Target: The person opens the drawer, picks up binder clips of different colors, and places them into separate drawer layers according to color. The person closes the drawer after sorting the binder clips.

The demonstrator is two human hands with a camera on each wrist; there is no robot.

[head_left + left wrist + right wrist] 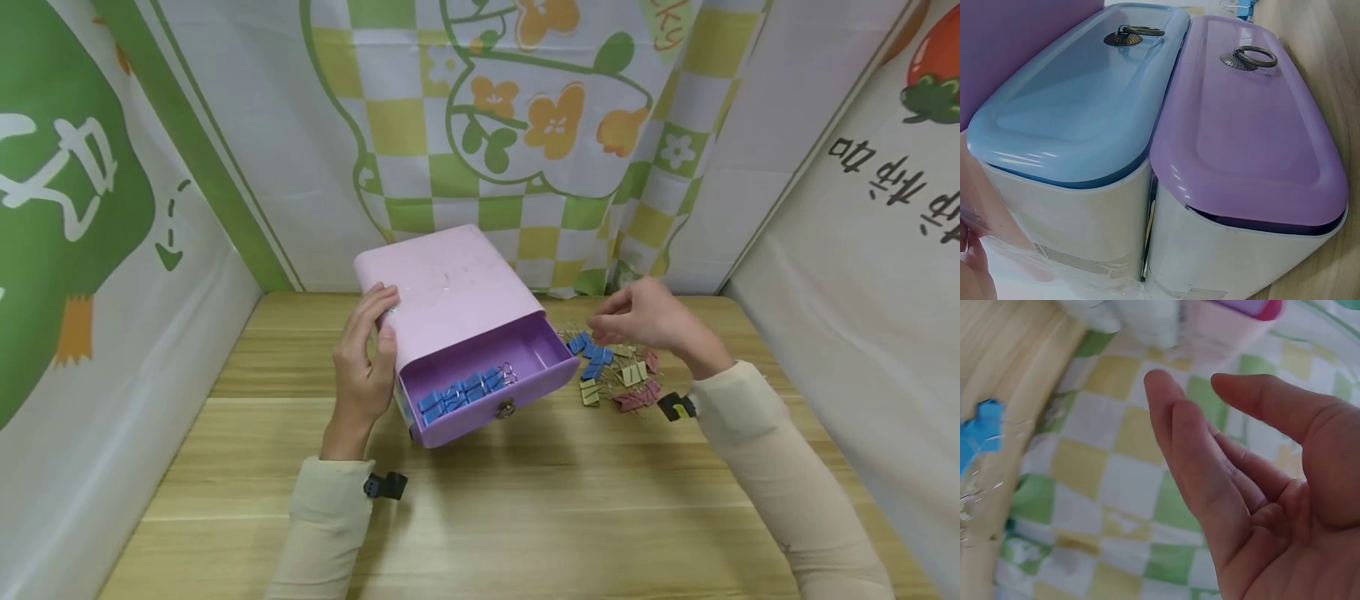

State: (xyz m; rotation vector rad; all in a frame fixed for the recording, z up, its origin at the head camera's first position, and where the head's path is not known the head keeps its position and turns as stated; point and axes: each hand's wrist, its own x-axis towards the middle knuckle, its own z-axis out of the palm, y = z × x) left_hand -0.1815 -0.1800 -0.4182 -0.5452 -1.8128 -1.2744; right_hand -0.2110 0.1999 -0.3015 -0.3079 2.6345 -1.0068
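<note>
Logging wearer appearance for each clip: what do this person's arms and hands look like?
The left hand and right hand wear no gloves. Both arms have long, plain cream fabric sleeves. A small black angular piece sits at the left cuff; a similar one, marked yellow-green, at the right.

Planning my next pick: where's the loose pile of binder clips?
In the head view, the pile of binder clips lies on the wooden table, right of the open purple drawer, near the right hand.
</note>
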